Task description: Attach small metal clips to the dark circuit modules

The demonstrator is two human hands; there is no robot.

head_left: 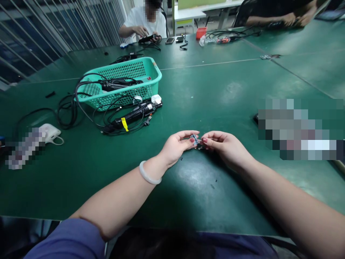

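Between the thumb and fingers of my left hand point(179, 145) is a small blue-grey part point(194, 139), like a little circuit board or clip; its exact kind is too small to make out. My right hand point(225, 145) meets it from the right, thumb and fingertips pinched at the part's edge. A tiny dark piece point(201, 146) shows just under the right fingertips, and I cannot tell whether it is joined to the part. Both hands are held over the green table point(172, 194), with small dark bits point(181, 159) lying beneath them.
A turquoise basket point(157, 81) holding black corded tools stands at the left back. In front of it lies a black corded handheld tool point(132, 115) with a yellow tag. Blurred-out items lie at far left and right. Two people sit across the table, near a red box point(201, 33).
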